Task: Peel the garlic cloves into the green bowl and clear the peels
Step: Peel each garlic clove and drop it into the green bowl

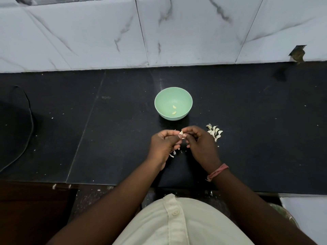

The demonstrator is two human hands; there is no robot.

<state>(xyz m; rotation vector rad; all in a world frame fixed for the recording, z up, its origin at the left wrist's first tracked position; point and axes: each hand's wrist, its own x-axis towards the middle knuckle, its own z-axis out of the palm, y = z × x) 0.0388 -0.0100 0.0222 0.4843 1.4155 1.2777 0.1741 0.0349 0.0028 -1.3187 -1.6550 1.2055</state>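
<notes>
L hand (163, 143) + R hand (198, 142), fingers (184, 136) pinched

Head-worn view, looking steeply down, near counter (247, 138)

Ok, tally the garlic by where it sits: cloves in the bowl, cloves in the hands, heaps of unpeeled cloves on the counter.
Peeled cloves in the green bowl: 2
Clove held between left hand and right hand: 1
Heaps of unpeeled cloves on the counter: 1
Total: 4

Bowl (173, 103) at counter (256, 138) centre, two cloves (174, 109) inside. Hands (164, 144) at bowl's 6 o'clock. Clove pile (215, 132) at 4 o'clock, peels (173, 153) under hands.
</notes>
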